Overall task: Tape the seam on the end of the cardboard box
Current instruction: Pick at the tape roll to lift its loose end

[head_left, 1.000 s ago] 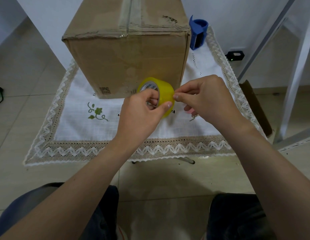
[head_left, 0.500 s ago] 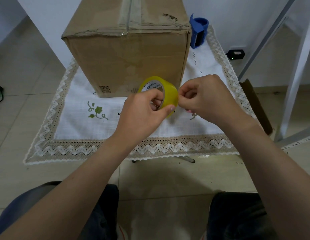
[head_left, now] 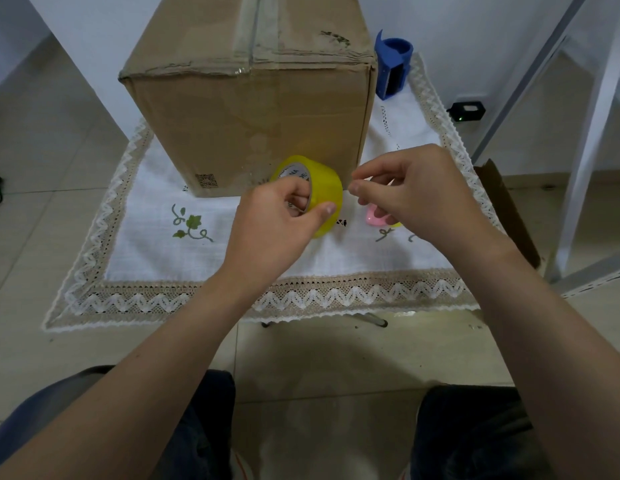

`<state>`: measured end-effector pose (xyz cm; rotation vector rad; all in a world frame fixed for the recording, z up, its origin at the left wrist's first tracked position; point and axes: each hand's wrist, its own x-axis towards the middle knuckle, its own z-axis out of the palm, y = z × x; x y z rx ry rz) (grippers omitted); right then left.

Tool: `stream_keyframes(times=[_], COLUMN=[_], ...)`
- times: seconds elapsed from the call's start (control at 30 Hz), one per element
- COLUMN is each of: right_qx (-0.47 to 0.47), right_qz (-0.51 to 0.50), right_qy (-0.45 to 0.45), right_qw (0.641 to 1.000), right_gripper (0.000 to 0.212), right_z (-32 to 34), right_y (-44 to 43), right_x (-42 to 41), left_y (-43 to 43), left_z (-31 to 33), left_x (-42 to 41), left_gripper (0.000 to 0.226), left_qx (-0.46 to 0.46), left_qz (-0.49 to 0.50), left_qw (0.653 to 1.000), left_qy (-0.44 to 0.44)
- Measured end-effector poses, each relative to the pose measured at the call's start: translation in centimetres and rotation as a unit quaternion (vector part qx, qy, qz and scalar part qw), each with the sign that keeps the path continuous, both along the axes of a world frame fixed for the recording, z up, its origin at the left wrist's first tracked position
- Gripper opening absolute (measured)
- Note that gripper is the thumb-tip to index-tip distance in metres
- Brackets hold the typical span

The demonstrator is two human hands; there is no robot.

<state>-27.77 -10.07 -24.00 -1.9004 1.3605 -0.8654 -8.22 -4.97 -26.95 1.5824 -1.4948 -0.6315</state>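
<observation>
A tall cardboard box (head_left: 253,126) stands on the white lace-edged cloth (head_left: 152,251), its taped top seam (head_left: 254,29) running away from me. In front of the box's near face my left hand (head_left: 277,223) holds a yellow tape roll (head_left: 327,188), with fingers through the core and the thumb on the outside. My right hand (head_left: 415,195) is just right of the roll, thumb and forefinger pinched together a small gap from its edge. They seem to hold the tape's loose end, though the strip itself is barely visible.
A blue tape dispenser (head_left: 393,64) stands behind the box's right corner. A small pink object (head_left: 374,218) lies on the cloth under my right hand. A flat cardboard piece (head_left: 509,216) and white frame legs (head_left: 588,133) are at the right, beside a black device (head_left: 469,110) on the floor.
My right fingertips were picking at the roll's edge and have now drawn slightly right, away from it. The left hand keeps the roll almost still.
</observation>
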Motion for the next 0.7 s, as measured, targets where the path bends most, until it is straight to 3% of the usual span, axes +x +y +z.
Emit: stream_keyframes(times=[0.3,0.7], right_qx=[0.011,-0.024], right_qz=[0.006,0.018], right_qy=[0.034,0.082], right_qw=[0.999,0.996], right_gripper=[0.017,0.011], right_z=[0.05,-0.68], right_y=[0.17,0.09], right_x=[0.55,0.92], left_y=[0.20,0.36], left_z=[-0.03,-0.05], left_x=[-0.37,-0.53], left_gripper=[0.014,0.019], left_qx=[-0.004,0.002], left_qz=[-0.025,-0.027], left_qw=[1.000,0.998], left_qy=[-0.006,-0.050])
